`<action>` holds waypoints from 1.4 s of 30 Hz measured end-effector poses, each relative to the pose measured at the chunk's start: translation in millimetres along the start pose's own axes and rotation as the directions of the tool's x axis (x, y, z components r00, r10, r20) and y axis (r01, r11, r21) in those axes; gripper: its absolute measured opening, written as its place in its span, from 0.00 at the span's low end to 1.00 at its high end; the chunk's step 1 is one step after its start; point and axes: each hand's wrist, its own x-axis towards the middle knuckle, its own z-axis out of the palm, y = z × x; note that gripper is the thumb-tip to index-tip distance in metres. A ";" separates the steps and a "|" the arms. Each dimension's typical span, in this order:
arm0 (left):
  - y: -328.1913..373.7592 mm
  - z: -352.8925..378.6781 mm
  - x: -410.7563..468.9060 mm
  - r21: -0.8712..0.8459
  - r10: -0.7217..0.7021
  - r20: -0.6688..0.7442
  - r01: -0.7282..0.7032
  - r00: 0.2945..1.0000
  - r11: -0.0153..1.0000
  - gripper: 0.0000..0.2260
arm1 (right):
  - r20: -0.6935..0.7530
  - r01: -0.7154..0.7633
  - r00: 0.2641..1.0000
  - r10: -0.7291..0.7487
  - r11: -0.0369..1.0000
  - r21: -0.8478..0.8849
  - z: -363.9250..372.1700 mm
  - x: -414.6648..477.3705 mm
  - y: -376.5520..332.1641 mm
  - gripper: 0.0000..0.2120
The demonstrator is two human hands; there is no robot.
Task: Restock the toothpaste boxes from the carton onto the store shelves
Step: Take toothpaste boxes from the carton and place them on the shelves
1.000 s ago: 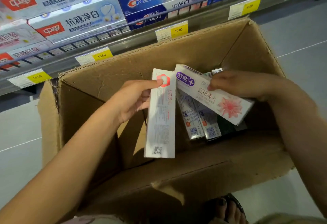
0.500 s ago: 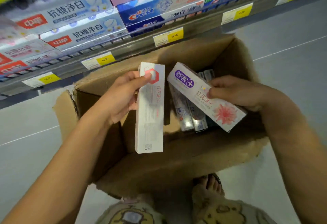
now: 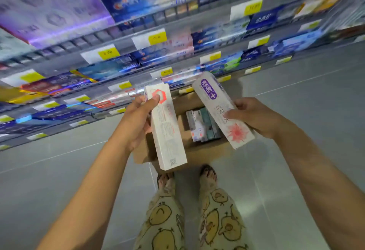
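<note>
**Both hands held one toothpaste box each above the carton**

Left hand [image 3: 136, 119] gripped the white box with the red hexagon [image 3: 167, 131] near its top end. The thumb lay across the hexagon and the fingers were curled behind, mostly hidden by the box. It hung near-vertical at frame centre, QR code at the lower end.

Right hand [image 3: 254, 117] gripped the white box with the purple logo [image 3: 221, 109] at mid-length. The thumb was on the printed face and the fingers were wrapped under, out of sight. This box was tilted, logo end toward upper left and pink flower end toward lower right. The two boxes were apart, not touching.

The carton [image 3: 205, 152] sat on the floor [image 3: 59, 170] just below centre. Both held boxes and the left hand covered most of it, so only the near wall and part of the inside showed. Several more boxes [image 3: 203, 126] lay inside. The count was unclear and the print unreadable.

The shelves [image 3: 177, 22] filled the upper frame, heavily motion-blurred. Stacked toothpaste boxes were mostly colour smears and the brand text was hard to make out. The yellow price tags [image 3: 108, 53] were visible but their digits weren't legible.

At bottom centre were chick-print trousers [image 3: 217, 220], with toes just in front of the carton. Both forearms were cut off by the lower frame edge.
</note>
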 end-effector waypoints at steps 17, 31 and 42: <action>257.7 25.6 -270.8 -0.065 0.372 -0.141 -0.384 0.917 0.921 0.09 | 0.102 0.396 0.918 -0.383 0.880 -0.260 -41.3 -293.0 -286.0 0.26; 307.9 21.2 -370.2 -0.053 0.544 -0.228 -0.568 0.808 0.821 0.16 | 0.183 0.566 0.824 -0.535 0.791 -0.233 -23.6 -360.5 -344.0 0.20; 339.1 -17.9 -391.4 -0.100 0.570 -0.304 -0.620 0.763 0.778 0.13 | 0.168 0.749 0.625 -0.762 0.524 -0.406 23.7 -370.9 -417.4 0.10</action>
